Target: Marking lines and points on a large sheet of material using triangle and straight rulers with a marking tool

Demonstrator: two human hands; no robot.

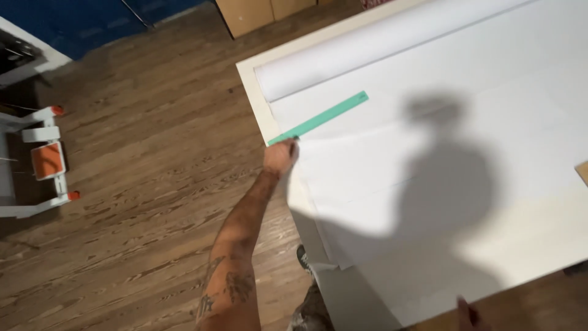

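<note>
Pinching the near end of a green ruler (320,118), the left hand (280,156) has its fingers clamped on it; the ruler lies slanted across white paper (429,141) on the tabletop (251,86). The right hand (470,314) barely shows at the tabletop's near edge, its fingers' state unclear.

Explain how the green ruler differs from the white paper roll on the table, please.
The green ruler is flat, thin and short; the white paper roll is round, thick and much longer. The left hand grips the ruler's near end; nothing touches the roll. The ruler lies on the unrolled sheet; the roll lies at the sheet's far edge. Both lie slanted in nearly the same direction.
</note>
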